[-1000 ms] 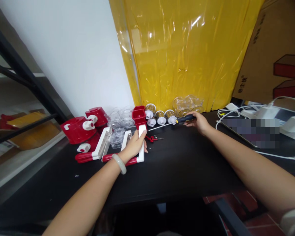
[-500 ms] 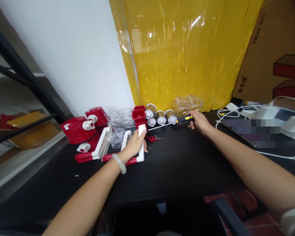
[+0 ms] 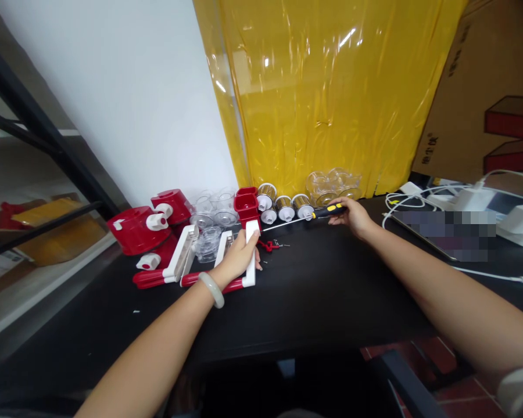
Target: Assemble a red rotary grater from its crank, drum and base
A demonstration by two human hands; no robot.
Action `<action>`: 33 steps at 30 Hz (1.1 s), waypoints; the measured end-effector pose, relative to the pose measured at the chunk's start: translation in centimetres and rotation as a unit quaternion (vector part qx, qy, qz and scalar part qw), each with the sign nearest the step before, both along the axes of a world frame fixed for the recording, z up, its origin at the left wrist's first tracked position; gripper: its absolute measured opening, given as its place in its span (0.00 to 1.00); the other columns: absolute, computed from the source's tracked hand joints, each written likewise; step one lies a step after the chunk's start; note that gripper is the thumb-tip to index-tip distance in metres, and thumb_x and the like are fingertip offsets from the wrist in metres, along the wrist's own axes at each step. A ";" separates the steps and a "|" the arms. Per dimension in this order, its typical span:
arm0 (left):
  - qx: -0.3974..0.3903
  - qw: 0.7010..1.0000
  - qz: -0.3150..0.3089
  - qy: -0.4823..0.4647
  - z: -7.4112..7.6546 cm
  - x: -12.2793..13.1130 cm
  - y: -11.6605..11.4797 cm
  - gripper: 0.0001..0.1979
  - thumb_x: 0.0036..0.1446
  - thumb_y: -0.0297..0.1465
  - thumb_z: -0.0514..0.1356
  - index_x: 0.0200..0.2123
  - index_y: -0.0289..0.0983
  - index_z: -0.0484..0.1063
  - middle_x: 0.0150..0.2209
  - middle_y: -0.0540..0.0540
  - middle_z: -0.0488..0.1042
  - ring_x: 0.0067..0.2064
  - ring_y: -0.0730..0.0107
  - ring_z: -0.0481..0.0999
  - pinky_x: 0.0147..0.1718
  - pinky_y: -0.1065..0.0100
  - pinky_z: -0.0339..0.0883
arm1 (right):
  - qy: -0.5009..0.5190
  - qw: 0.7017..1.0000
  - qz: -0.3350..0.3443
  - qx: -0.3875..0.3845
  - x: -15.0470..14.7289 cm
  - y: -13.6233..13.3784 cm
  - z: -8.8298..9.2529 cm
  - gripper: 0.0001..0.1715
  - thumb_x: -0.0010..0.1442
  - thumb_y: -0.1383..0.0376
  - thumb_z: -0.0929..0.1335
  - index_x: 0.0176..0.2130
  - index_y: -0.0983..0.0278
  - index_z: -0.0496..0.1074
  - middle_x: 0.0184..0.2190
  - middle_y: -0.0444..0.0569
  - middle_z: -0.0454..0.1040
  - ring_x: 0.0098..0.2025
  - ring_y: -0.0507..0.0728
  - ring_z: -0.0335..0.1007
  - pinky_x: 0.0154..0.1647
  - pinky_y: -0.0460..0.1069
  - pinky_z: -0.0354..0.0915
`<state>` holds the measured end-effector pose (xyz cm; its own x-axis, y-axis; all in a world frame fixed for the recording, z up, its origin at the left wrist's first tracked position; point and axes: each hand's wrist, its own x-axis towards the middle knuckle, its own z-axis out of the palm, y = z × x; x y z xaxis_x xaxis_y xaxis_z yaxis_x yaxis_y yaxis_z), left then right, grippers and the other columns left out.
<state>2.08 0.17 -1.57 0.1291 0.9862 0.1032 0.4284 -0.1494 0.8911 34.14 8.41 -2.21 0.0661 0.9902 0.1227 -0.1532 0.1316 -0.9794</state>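
Observation:
My left hand (image 3: 239, 255) is closed around a white crank handle (image 3: 250, 271) with a red grip, holding it upright above the black table. In my right hand (image 3: 351, 216) the fingers pinch the black-and-yellow grip of a screwdriver (image 3: 328, 211). Its long shaft points left and its tip meets the upper part of the handle beside my left thumb. Just right of my left hand lie a small red part (image 3: 268, 246) and several loose screws (image 3: 283, 245). Two more white-and-red crank handles (image 3: 181, 255) rest to the left.
Red grater housings (image 3: 139, 229) stand at the left, with clear plastic cups (image 3: 213, 212) beside them. Behind my hands are red hoppers (image 3: 246, 203) and several metal grating drums (image 3: 283, 208). White cables and chargers (image 3: 470, 200) and a tablet (image 3: 427, 232) lie at right.
The fingers of my right hand have shifted slightly on the screwdriver grip. My left hand and the crank handle stay in place.

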 end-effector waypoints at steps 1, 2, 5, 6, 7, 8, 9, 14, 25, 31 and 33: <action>0.001 1.000 -0.003 0.000 0.0 0.0 0.0 0.20 0.64 0.52 0.50 0.40 0.40 0.56 0.19 0.55 0.70 0.17 0.66 0.74 0.15 0.71 0.68 | 0.001 1.000 -0.003 0.009 0.0 0.1 -0.1 0.08 0.56 0.63 0.62 0.36 0.62 0.67 0.18 0.44 0.72 0.18 0.54 0.70 0.22 0.48 0.68; 0.001 1.000 -0.005 -0.001 0.0 0.0 -0.1 0.20 0.64 0.52 0.50 0.40 0.40 0.56 0.19 0.55 0.70 0.17 0.66 0.74 0.15 0.70 0.68 | 0.001 1.000 -0.006 0.015 0.1 0.2 -0.2 0.08 0.55 0.63 0.63 0.36 0.62 0.67 0.18 0.43 0.72 0.17 0.53 0.69 0.22 0.48 0.68; 0.002 1.000 -0.002 -0.002 0.0 0.1 -0.1 0.20 0.64 0.52 0.50 0.40 0.40 0.56 0.18 0.55 0.70 0.17 0.67 0.74 0.15 0.70 0.67 | -0.005 1.000 -0.004 0.022 0.1 0.4 -0.5 0.07 0.56 0.61 0.65 0.36 0.61 0.66 0.17 0.41 0.70 0.16 0.53 0.67 0.20 0.47 0.67; 0.004 1.000 -0.001 -0.003 0.0 0.0 -0.1 0.20 0.64 0.52 0.50 0.40 0.40 0.56 0.18 0.55 0.70 0.17 0.67 0.74 0.15 0.70 0.67 | -0.009 1.000 -0.002 0.025 0.1 0.4 -0.5 0.07 0.57 0.60 0.65 0.36 0.61 0.65 0.16 0.41 0.69 0.15 0.53 0.66 0.19 0.47 0.66; 0.006 1.000 -0.002 -0.003 0.0 0.0 -0.1 0.20 0.64 0.52 0.50 0.40 0.40 0.55 0.19 0.55 0.70 0.17 0.67 0.74 0.16 0.70 0.67 | -0.013 0.999 -0.001 0.030 0.0 0.4 -0.6 0.08 0.58 0.59 0.65 0.36 0.60 0.65 0.15 0.40 0.68 0.15 0.53 0.66 0.18 0.47 0.65; 0.007 1.000 -0.003 -0.002 0.0 0.0 0.0 0.20 0.64 0.52 0.49 0.40 0.41 0.55 0.19 0.55 0.70 0.17 0.67 0.74 0.16 0.70 0.68 | -0.017 0.999 0.000 0.037 0.0 0.3 -0.6 0.09 0.59 0.58 0.65 0.36 0.60 0.65 0.14 0.40 0.68 0.14 0.52 0.65 0.18 0.46 0.65; 0.008 1.000 -0.004 0.000 0.0 -0.1 0.0 0.20 0.64 0.52 0.49 0.40 0.41 0.55 0.19 0.55 0.70 0.17 0.66 0.74 0.16 0.70 0.68 | -0.021 0.999 0.003 0.045 0.0 0.3 -0.7 0.10 0.60 0.57 0.66 0.36 0.61 0.65 0.13 0.39 0.67 0.13 0.52 0.64 0.18 0.46 0.64; 0.007 1.000 -0.004 0.003 -0.1 -0.1 0.0 0.21 0.64 0.53 0.49 0.40 0.40 0.56 0.19 0.55 0.70 0.17 0.66 0.74 0.16 0.69 0.68 | -0.057 0.996 -0.016 0.060 0.1 0.2 -1.1 0.23 0.60 0.45 0.67 0.30 0.61 0.64 0.08 0.36 0.59 0.08 0.48 0.53 0.21 0.47 0.68; 0.009 1.000 -0.009 -0.007 0.0 0.2 -0.3 0.20 0.64 0.52 0.50 0.39 0.41 0.55 0.20 0.56 0.70 0.17 0.67 0.74 0.16 0.70 0.68 | 0.040 0.999 -0.007 -0.024 -0.4 -0.1 0.0 0.07 0.62 0.61 0.60 0.37 0.60 0.64 0.21 0.44 0.74 0.22 0.56 0.75 0.23 0.49 0.71; 0.011 1.000 -0.004 -0.018 0.1 0.1 -0.2 0.21 0.62 0.53 0.52 0.40 0.41 0.57 0.19 0.55 0.70 0.17 0.67 0.74 0.15 0.71 0.66 | 0.044 0.999 0.027 0.009 -0.3 -0.3 0.0 0.07 0.57 0.65 0.62 0.40 0.60 0.62 0.21 0.42 0.73 0.20 0.53 0.72 0.25 0.48 0.70; 0.010 1.000 -0.004 -0.018 0.2 0.2 -0.3 0.21 0.62 0.54 0.51 0.40 0.41 0.56 0.19 0.55 0.70 0.17 0.66 0.74 0.15 0.71 0.66 | 0.046 0.999 0.020 0.015 -0.2 -0.2 0.0 0.06 0.58 0.64 0.63 0.39 0.59 0.62 0.21 0.41 0.73 0.19 0.53 0.72 0.25 0.48 0.69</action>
<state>2.24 -0.13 -1.41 0.1330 0.9830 0.1268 0.3950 -0.1699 0.9028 33.93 8.21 -2.23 0.0386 0.9884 0.1469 -0.2481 0.1519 -0.9568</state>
